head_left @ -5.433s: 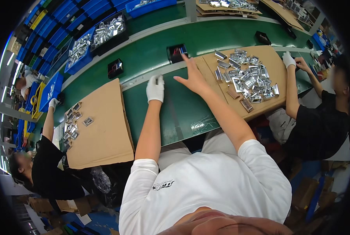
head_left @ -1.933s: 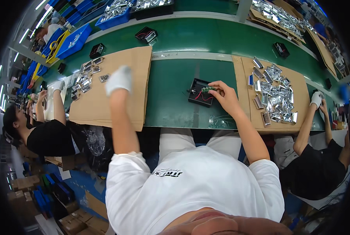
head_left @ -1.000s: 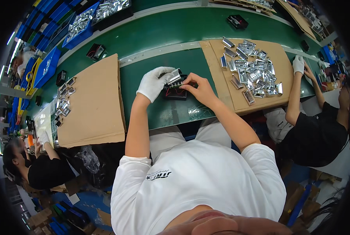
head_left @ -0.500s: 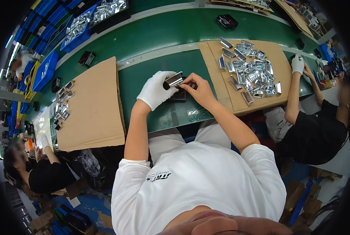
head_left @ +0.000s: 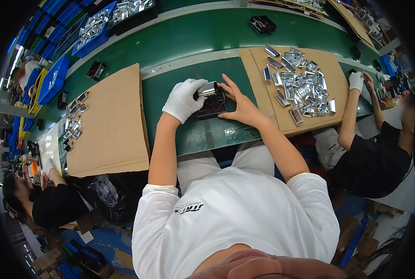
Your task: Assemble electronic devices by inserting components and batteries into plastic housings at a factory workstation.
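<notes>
My left hand [head_left: 183,101], in a white glove, is closed on a shiny chrome metal casing [head_left: 208,89]. It holds the casing tilted above the far part of a small black box [head_left: 212,109]. Thin red wires show inside that box, which rests on the green bench in front of me. My bare right hand [head_left: 242,108] is spread at the box's right side. Its thumb lies by the near right corner, and its other fingers stretch out near the casing's right end. The casing hides part of the box's inside.
Cardboard [head_left: 326,60] on the right carries a pile of chrome casings [head_left: 305,88]. More casings lie on the left cardboard [head_left: 109,125]. Other black boxes [head_left: 262,24] stand on the green bench [head_left: 189,35]. Blue bins [head_left: 93,32] line the far left. Co-workers sit on both sides.
My right hand has let go of its pinch at the casing and spread beside the black box. My left hand keeps the casing, now less over the box, which shows more.
</notes>
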Action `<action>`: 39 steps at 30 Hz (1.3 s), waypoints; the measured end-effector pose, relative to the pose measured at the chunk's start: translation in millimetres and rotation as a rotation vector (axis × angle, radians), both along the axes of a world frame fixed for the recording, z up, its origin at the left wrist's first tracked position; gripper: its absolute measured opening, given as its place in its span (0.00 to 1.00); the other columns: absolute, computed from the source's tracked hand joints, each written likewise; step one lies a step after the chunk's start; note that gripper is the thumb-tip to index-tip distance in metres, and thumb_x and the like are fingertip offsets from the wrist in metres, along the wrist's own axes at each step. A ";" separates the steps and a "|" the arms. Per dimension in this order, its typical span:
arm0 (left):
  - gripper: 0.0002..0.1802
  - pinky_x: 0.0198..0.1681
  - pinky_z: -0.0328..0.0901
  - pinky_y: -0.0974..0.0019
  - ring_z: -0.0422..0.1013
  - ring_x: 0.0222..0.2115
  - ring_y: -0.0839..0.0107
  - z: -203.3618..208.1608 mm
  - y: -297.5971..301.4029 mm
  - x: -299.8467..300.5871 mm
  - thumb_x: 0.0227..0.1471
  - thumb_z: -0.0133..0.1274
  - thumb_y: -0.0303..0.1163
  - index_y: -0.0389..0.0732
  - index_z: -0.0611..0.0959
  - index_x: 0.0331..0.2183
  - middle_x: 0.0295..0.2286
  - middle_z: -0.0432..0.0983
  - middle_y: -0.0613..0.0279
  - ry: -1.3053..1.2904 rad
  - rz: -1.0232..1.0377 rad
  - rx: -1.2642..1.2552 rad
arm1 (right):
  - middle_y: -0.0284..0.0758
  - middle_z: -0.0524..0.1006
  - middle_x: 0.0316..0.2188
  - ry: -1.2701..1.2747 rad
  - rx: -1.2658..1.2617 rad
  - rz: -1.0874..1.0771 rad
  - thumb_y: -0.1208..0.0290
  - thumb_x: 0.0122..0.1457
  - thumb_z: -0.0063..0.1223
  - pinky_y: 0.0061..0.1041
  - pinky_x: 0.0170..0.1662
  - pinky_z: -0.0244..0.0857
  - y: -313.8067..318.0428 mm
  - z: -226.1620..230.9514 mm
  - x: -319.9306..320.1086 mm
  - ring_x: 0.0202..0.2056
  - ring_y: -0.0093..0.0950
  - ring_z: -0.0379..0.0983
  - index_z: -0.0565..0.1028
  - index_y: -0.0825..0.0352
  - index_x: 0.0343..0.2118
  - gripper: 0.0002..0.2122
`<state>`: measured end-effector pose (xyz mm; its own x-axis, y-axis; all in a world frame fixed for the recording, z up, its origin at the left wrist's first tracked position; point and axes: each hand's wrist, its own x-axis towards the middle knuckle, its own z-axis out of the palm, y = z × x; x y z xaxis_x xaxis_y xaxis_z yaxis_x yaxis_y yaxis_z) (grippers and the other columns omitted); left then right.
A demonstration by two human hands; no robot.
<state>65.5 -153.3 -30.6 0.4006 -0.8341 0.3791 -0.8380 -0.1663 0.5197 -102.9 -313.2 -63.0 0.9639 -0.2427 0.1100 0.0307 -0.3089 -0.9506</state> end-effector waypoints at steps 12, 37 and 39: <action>0.26 0.36 0.68 0.66 0.72 0.29 0.64 -2.5 0.3 3.3 0.37 0.61 0.18 0.42 0.83 0.43 0.32 0.78 0.62 -0.025 -0.025 -0.019 | 0.43 0.64 0.65 0.005 -0.004 0.015 0.82 0.42 0.70 0.38 0.68 0.55 -1.0 0.4 0.8 0.65 0.37 0.60 0.45 0.55 0.72 0.55; 0.22 0.37 0.69 0.62 0.74 0.29 0.57 -0.2 -2.7 0.7 0.39 0.59 0.24 0.45 0.84 0.41 0.30 0.79 0.61 -0.035 -0.011 0.048 | 0.41 0.64 0.65 0.000 0.005 0.008 0.81 0.42 0.69 0.37 0.68 0.56 0.1 1.6 -1.1 0.64 0.37 0.62 0.49 0.55 0.71 0.53; 0.22 0.37 0.69 0.62 0.74 0.29 0.57 5.0 -3.3 -2.5 0.38 0.59 0.25 0.45 0.84 0.41 0.30 0.80 0.61 -0.106 -0.002 0.069 | 0.40 0.64 0.65 0.017 -0.034 0.012 0.81 0.43 0.69 0.37 0.68 0.56 -0.5 2.6 -2.0 0.64 0.37 0.62 0.51 0.55 0.70 0.51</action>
<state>63.0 -156.6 -25.6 0.3595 -0.8605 0.3611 -0.8879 -0.1964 0.4159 -104.9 -313.7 -60.4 0.9684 -0.2276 0.1017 0.0187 -0.3405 -0.9401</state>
